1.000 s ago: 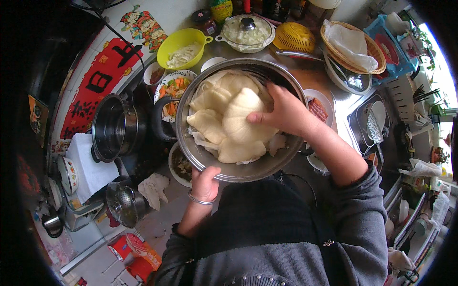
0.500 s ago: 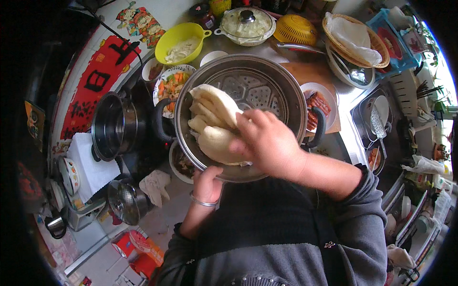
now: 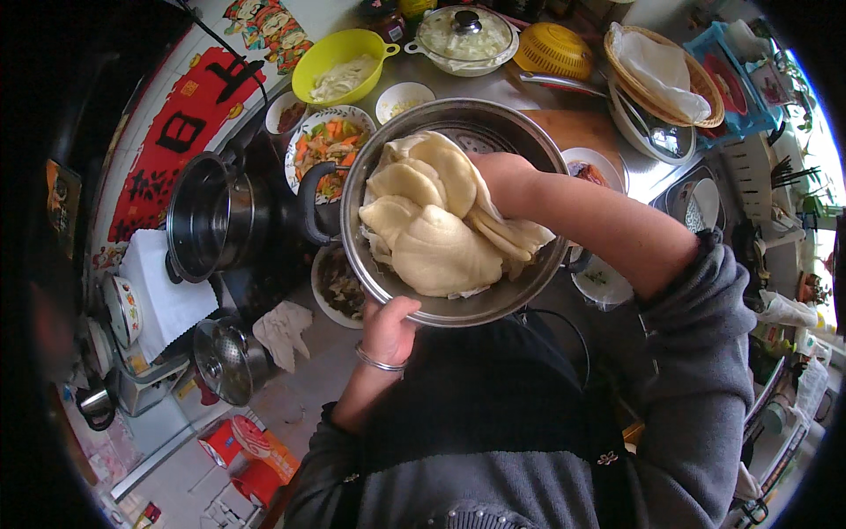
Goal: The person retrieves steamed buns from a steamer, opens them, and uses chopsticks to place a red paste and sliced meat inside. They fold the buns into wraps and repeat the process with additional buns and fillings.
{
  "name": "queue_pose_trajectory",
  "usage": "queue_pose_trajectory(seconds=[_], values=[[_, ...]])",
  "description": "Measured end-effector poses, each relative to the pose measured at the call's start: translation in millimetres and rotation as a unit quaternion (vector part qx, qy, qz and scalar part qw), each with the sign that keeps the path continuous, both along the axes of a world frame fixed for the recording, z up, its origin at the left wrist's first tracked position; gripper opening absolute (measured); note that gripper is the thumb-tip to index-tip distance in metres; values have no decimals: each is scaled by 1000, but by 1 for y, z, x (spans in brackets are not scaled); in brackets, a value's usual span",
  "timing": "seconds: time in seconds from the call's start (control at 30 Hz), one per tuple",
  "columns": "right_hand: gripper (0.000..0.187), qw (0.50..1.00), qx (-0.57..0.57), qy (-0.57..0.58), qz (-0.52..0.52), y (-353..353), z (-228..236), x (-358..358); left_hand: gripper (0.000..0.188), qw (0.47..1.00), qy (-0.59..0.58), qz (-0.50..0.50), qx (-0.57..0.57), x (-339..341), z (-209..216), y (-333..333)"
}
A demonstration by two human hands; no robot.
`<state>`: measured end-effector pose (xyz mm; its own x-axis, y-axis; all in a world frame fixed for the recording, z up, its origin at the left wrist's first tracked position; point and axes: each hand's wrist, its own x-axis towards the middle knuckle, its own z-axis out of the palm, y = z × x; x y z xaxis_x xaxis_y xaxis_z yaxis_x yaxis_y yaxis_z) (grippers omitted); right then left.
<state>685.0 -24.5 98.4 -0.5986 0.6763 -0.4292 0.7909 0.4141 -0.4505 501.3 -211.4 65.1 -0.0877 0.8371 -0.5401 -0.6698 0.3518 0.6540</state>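
Note:
A metal steamer pot with black side handles is tilted toward me at my waist. My left hand, a bangle at its wrist, is closed on the near-left rim, thumb over the edge. Several pale, soft folded steamed flatbreads lie overlapping in the pot, with what looks like a white liner edge showing beneath them. My right hand reaches in over the right rim against the far side of the breads. Its fingers are hidden behind them, so its grip does not show.
Around the pot stand a plate of chopped vegetables, a yellow colander, a lidded glass bowl and a small white bowl. An empty dark pot is at left. A wicker basket sits far right.
My right hand has moved from above the breads to deep behind them. The breads now spread wider toward the right, covering more of the perforated steamer base. The pot has shifted slightly right.

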Motion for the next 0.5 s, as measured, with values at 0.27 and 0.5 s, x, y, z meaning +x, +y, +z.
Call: queue_pose_trajectory(seconds=[0.27, 0.5], values=[[50, 979, 194, -18, 59, -16, 2, -9, 60, 1000, -5, 8, 3, -5, -9, -4], [32, 983, 130, -45, 121, -42, 30, -23, 58, 1000, 3, -5, 2, -15, -21, -8]])
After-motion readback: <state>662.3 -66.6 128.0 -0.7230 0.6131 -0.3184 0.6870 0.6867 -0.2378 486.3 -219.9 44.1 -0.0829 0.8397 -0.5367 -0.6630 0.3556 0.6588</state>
